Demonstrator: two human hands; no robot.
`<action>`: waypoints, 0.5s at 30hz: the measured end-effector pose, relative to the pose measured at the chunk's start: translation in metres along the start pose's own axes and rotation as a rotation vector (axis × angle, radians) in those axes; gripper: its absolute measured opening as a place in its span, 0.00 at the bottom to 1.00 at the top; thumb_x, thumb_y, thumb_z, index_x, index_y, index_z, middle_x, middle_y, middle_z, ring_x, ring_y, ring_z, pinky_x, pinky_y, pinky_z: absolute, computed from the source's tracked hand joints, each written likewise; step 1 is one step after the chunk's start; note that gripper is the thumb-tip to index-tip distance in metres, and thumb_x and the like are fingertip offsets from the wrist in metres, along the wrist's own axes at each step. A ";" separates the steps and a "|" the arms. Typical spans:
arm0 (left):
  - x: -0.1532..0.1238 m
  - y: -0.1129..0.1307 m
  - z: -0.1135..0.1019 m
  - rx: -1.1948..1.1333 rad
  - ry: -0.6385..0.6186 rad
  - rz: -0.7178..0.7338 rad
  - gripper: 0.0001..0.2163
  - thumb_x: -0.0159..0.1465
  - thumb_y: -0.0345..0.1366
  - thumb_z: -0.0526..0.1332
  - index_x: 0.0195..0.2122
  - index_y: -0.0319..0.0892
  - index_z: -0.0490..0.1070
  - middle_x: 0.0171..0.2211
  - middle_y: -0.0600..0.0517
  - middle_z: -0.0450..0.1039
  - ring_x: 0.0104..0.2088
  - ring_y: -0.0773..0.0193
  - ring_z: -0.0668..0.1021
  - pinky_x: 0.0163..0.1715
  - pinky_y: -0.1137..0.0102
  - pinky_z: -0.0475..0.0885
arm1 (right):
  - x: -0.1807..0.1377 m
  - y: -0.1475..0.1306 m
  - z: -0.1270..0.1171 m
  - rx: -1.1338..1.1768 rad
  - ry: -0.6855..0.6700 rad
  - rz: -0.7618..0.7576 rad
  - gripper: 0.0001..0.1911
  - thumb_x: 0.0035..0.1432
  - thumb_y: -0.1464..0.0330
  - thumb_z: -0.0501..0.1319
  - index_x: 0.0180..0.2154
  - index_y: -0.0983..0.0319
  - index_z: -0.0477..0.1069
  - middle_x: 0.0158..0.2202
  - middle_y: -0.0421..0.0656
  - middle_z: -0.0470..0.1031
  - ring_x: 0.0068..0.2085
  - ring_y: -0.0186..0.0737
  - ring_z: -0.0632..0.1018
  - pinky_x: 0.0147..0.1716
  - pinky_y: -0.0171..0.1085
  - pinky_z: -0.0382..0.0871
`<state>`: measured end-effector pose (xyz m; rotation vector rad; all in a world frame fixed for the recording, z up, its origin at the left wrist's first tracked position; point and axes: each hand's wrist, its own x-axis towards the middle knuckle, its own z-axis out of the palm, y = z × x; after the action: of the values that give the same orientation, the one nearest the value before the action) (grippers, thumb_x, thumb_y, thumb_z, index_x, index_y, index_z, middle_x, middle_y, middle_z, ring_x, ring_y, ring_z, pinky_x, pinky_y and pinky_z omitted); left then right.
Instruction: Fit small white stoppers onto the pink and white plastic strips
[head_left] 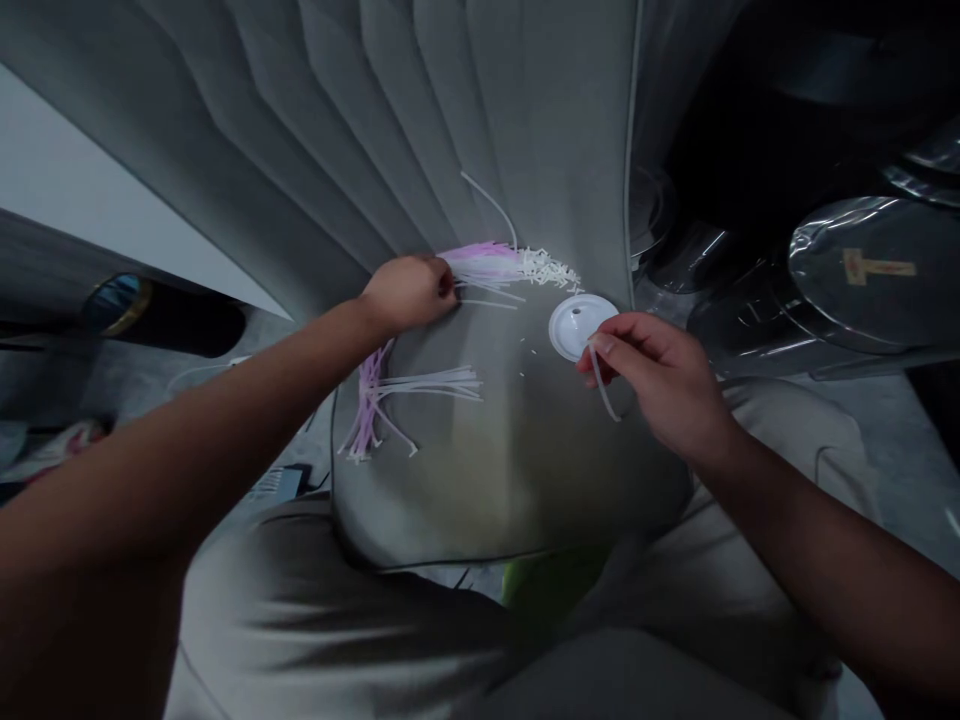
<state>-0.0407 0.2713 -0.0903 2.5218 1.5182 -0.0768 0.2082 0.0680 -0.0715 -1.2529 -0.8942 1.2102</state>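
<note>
My right hand (pixel 660 372) pinches a thin, bent white strip (pixel 604 385) between thumb and finger. Beside its fingertips is a white round plastic disc (pixel 574 330) with a small hole; whether the fingers also grip its edge I cannot tell. My left hand (pixel 412 292) is closed, its fingers curled at the left end of a pile of pink and white strips (pixel 484 258); what it holds, if anything, is hidden. Small white cut-looking pieces (pixel 547 268) lie at the pile's right end. Another bunch of pinkish-purple strips (pixel 365 395), with white ones (pixel 435 382) across it, lies below my left forearm.
Everything lies on a grey padded chair seat (pixel 495 480), whose ribbed backrest (pixel 420 120) rises behind. A single long strip (pixel 491 200) leans against the backrest. Clear-topped containers (pixel 862 270) stand to the right, and a dark cylinder (pixel 180 318) is at left. My legs flank the seat.
</note>
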 end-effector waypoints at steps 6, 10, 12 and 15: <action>-0.045 0.035 -0.006 -0.342 0.169 -0.097 0.18 0.67 0.41 0.57 0.52 0.39 0.77 0.39 0.49 0.81 0.37 0.61 0.77 0.41 0.65 0.71 | -0.001 -0.001 0.001 0.071 0.035 -0.052 0.03 0.62 0.70 0.63 0.33 0.59 0.72 0.29 0.37 0.82 0.30 0.33 0.82 0.36 0.37 0.78; -0.099 0.077 -0.011 -0.870 0.170 -0.244 0.14 0.63 0.45 0.62 0.40 0.40 0.79 0.27 0.53 0.75 0.29 0.65 0.75 0.33 0.69 0.70 | -0.008 -0.004 0.003 0.029 0.026 -0.131 0.03 0.62 0.71 0.63 0.33 0.59 0.73 0.27 0.36 0.81 0.29 0.33 0.81 0.34 0.36 0.77; -0.123 0.097 -0.013 -1.111 0.145 -0.264 0.11 0.62 0.43 0.64 0.38 0.40 0.77 0.22 0.56 0.69 0.24 0.69 0.70 0.27 0.72 0.66 | -0.014 -0.008 0.006 0.012 0.008 -0.173 0.04 0.61 0.72 0.63 0.32 0.58 0.73 0.26 0.36 0.80 0.28 0.32 0.80 0.33 0.35 0.76; -0.151 0.121 -0.016 -1.533 0.179 -0.296 0.10 0.61 0.44 0.66 0.35 0.41 0.75 0.20 0.60 0.56 0.18 0.74 0.58 0.19 0.75 0.53 | -0.028 -0.020 0.016 0.020 -0.034 -0.247 0.05 0.61 0.72 0.64 0.32 0.58 0.73 0.25 0.35 0.80 0.28 0.32 0.80 0.32 0.34 0.76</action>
<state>-0.0065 0.0886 -0.0356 1.0793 1.1579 0.9023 0.1912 0.0454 -0.0458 -1.0735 -1.0275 1.0432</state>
